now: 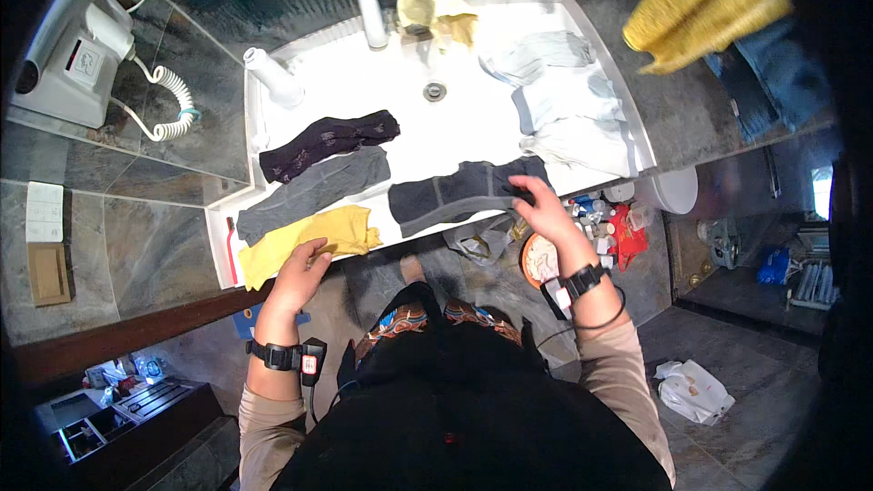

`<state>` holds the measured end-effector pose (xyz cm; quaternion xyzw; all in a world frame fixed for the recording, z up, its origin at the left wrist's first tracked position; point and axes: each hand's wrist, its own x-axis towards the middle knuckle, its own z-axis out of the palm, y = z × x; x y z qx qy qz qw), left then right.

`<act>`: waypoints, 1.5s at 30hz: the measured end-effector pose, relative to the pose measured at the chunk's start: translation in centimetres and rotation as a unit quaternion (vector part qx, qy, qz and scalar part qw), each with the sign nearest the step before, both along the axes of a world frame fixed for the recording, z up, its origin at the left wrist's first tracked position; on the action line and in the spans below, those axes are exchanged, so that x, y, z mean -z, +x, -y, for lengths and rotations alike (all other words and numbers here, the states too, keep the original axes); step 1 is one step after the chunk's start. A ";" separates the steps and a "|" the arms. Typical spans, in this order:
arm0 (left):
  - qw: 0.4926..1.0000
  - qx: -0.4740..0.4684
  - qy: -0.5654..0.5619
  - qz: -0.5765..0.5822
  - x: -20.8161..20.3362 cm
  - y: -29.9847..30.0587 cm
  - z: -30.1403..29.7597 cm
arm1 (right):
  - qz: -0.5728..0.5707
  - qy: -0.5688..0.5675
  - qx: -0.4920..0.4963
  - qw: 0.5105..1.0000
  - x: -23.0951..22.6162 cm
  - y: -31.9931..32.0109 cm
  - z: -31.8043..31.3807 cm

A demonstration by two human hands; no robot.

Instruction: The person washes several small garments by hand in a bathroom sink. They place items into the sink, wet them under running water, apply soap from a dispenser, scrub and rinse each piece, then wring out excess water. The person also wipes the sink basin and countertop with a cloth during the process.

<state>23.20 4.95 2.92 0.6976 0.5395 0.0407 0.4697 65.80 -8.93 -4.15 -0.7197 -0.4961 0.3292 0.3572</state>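
Note:
My left hand (303, 277) touches the front edge of a folded yellow cloth garment (314, 238), its fingers stretched out and slightly apart. My right hand (544, 207) lies at the right end of a folded dark grey garment with pale seams (450, 195). Thumb and fingers there are apart, resting on the fabric. Behind the yellow piece lie a folded mid-grey garment (318, 185) and a black patterned one (329, 142). All are laid flat in the white sink (446, 138). Several pale folded garments (568, 100) are stacked along its right side.
At the sink's back stand two white bottles (368, 9) (273, 77) and a yellow cloth over the tap (432, 2). A red toothbrush (231, 250) lies at the left rim. A hair dryer (77, 55) hangs on the left; a yellow towel (709, 9) hangs at right.

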 end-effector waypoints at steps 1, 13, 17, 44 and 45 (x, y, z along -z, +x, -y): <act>1.000 0.008 0.009 -0.016 0.3 -0.6 -1.1 | 0.029 -0.012 -0.012 0.999 -0.6 -0.4 -2.4; 0.997 0.071 0.013 -0.028 -2.4 3.6 -7.9 | 0.201 -0.194 -0.152 0.948 5.0 2.7 -22.4; 0.998 0.031 -0.049 -0.030 -3.0 6.0 -9.2 | 0.225 -0.212 -0.170 0.936 7.6 2.2 -27.5; 0.988 -0.076 -0.118 0.062 -1.0 9.0 -9.1 | 0.106 -0.083 -0.137 0.981 13.2 10.7 -33.7; 0.987 -0.081 -0.120 0.066 -1.0 8.7 -8.9 | 0.042 -0.004 -0.099 0.994 11.4 12.2 -33.9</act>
